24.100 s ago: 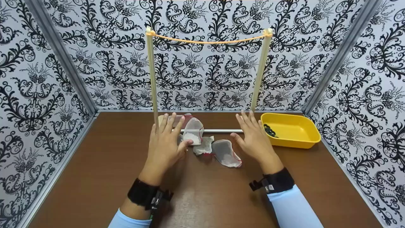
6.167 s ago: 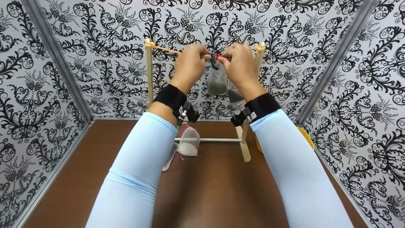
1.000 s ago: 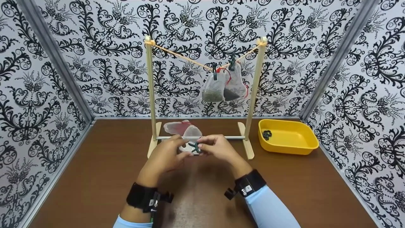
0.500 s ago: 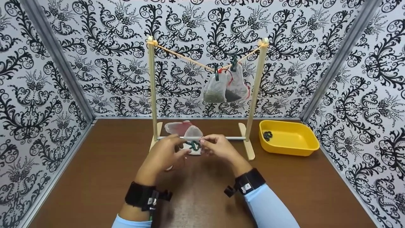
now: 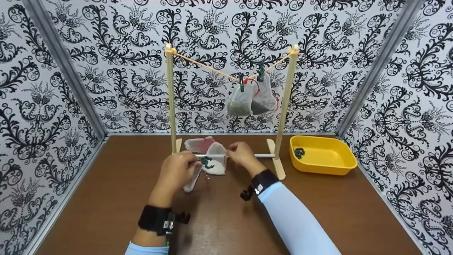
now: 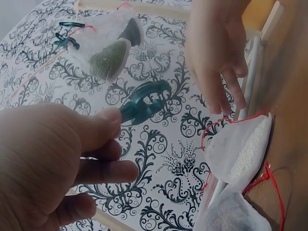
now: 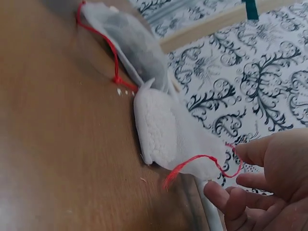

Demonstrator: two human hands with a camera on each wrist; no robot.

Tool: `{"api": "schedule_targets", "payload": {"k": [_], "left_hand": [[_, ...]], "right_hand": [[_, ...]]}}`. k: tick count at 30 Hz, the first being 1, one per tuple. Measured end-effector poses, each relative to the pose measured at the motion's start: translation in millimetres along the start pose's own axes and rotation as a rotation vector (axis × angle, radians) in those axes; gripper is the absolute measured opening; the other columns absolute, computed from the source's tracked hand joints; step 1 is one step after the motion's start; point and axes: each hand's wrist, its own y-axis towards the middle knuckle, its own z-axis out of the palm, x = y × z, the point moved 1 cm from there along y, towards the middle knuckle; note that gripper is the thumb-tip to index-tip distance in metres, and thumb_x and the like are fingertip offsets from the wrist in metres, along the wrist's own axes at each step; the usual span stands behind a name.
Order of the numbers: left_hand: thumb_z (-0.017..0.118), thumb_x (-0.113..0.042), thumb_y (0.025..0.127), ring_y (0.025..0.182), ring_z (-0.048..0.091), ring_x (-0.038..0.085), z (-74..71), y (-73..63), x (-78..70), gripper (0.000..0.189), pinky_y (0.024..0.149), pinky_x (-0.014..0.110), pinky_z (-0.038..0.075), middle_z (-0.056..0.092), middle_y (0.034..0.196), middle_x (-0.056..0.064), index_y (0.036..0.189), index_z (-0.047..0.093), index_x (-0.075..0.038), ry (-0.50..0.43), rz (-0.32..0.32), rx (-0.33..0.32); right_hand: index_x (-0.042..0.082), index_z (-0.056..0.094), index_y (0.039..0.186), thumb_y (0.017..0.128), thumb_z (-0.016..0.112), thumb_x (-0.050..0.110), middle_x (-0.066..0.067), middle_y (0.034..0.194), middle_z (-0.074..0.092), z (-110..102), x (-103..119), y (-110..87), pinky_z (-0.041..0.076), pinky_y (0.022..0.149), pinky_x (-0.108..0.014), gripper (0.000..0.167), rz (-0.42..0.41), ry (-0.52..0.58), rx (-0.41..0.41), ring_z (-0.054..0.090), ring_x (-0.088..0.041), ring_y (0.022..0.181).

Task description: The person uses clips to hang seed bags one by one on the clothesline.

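A dark green clothespin is pinched between the thumb and fingers of my left hand; its jaws point away from the palm in the left wrist view. My right hand is at the upper end of a mesh bag with white grains in its base. In the right wrist view, the bag's red drawstring loops close by my right fingertips, which are parted. The bag leans over the stand's white crossbar. Two filled bags hang from the cord, held by green clothespins.
Wooden posts on flat feet bear the sagging cord. A reddish bag lies behind the crossbar, and another mesh bag lies below my left hand. At the right stands a yellow basin with dark clothespins inside.
Both hands were together at the clothespin; my left hand has drawn it leftward and my right hand has moved to the bag's upper end. Much earlier the cord was bare; two bags now hang there.
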Motion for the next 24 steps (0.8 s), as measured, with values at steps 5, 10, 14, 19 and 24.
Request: {"api": "schedule_targets", "payload": {"k": [5,10,14,19,24], "left_hand": [[0.091,-0.017,0.093,0.077,0.080,0.034,-0.1,-1.0,3.2,0.011,0.068,0.054,0.064,0.079,0.088,0.003,0.087,0.082,-0.014,0.025,-0.014,-0.033],[0.090,-0.014,0.092,0.072,0.077,0.033,-1.1,-1.2,3.6,0.013,0.064,0.053,0.063,0.076,0.084,0.003,0.084,0.079,-0.013,0.032,-0.014,-0.048],[0.090,-0.014,0.093,0.073,0.076,0.033,-1.3,-1.2,3.3,0.013,0.064,0.054,0.063,0.075,0.084,0.003,0.085,0.079,-0.013,0.026,-0.026,-0.045],[0.089,-0.011,0.092,0.075,0.077,0.034,-2.1,-1.5,3.9,0.009,0.067,0.054,0.063,0.077,0.086,0.005,0.087,0.081,-0.012,0.015,-0.054,-0.028],[0.087,-0.011,0.093,0.080,0.078,0.033,-4.0,0.3,5.9,0.006,0.072,0.055,0.064,0.079,0.091,0.005,0.090,0.081,-0.013,0.004,-0.095,-0.003]], "right_hand": [[-0.004,0.075,0.141,0.107,0.076,0.020,-0.022,0.125,0.083,4.8,2.4,8.6,0.069,0.078,-0.034,0.041,0.071,0.023,0.085,0.083,-0.028,0.091],[-0.007,0.072,0.143,0.104,0.079,0.013,-0.023,0.123,0.082,11.4,2.4,11.8,0.061,0.062,-0.022,0.044,0.096,0.110,0.110,0.078,-0.020,0.080],[-0.007,0.076,0.138,0.100,0.082,0.007,-0.024,0.125,0.082,12.6,5.1,10.6,0.068,0.077,-0.028,0.041,0.046,0.164,0.060,0.080,-0.024,0.094],[-0.002,0.084,0.116,0.099,0.082,0.008,-0.018,0.112,0.086,3.1,19.3,4.6,0.070,0.091,-0.037,0.020,-0.066,0.121,-0.010,0.081,-0.030,0.100],[0.005,0.085,0.109,0.102,0.082,0.013,-0.013,0.107,0.085,-27.4,51.8,-8.7,0.069,0.093,-0.041,0.012,-0.216,0.015,-0.056,0.079,-0.028,0.097]]}}
